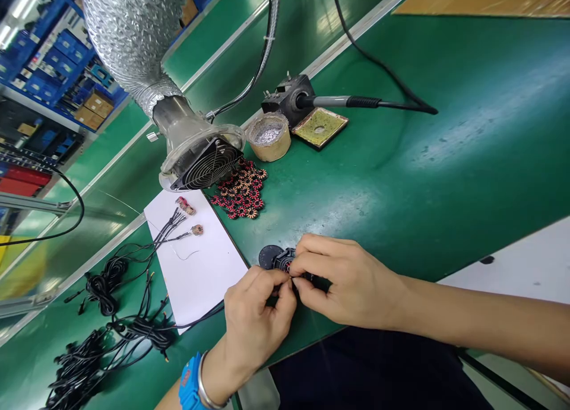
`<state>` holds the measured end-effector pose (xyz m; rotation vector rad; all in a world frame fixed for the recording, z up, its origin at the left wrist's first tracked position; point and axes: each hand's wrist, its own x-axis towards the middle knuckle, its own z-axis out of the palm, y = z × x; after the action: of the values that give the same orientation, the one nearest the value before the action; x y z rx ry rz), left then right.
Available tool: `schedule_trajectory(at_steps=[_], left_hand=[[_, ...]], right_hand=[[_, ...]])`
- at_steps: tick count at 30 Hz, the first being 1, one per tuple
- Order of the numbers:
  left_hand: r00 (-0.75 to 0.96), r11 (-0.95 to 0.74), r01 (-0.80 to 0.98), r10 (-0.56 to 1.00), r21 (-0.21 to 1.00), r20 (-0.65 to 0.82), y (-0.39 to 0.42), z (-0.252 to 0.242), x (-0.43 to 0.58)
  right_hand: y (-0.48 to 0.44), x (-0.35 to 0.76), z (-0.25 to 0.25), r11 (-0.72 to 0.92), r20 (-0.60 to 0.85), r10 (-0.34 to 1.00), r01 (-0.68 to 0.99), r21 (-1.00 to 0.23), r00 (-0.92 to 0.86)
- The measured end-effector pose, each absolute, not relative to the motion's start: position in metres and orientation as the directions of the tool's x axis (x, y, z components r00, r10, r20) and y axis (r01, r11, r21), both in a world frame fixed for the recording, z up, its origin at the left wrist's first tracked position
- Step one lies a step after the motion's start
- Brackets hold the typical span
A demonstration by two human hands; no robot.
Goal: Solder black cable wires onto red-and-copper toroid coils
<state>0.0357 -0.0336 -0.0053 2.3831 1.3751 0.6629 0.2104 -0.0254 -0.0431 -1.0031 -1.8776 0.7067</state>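
My left hand [260, 315] and my right hand [342, 282] meet at the near edge of the green bench, fingertips almost touching. Each hand is closed in a pinch; what lies between the fingers is too small and covered to make out. Just beyond the fingertips stands a small black clamp-like holder [284, 257] with a round black base [269, 256] and something reddish in it, partly hidden by my right hand. A black cable [202, 318] runs from the left and disappears behind my left hand.
White paper [202, 267] holds cable ends and small wound coils [186, 206]. Bundled black cables [107, 285] lie left. A pile of red-and-black ring coils [243, 190] sits beneath a fume extractor hood [200, 155]. Behind are a solder pot [268, 138], yellow sponge [319, 127] and soldering iron [338, 102].
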Motion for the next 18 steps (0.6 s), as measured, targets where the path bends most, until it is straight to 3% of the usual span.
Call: schedule_trajectory(at_steps=[6,18], left_hand=[[0.502,-0.59,0.726,0.806,0.353,0.315,-0.0347,-0.0072,0.0365],[0.484,-0.57,0.746,0.819,0.344,0.309,-0.0366,-0.0076,0.0377]], right_hand=[[-0.0249,0.207,-0.0393,0.497,0.41,0.862,0.344,-0.797,-0.297],[-0.0247,0.2036,-0.0457,0.548,0.503,0.836,0.286,-0.786,-0.219]])
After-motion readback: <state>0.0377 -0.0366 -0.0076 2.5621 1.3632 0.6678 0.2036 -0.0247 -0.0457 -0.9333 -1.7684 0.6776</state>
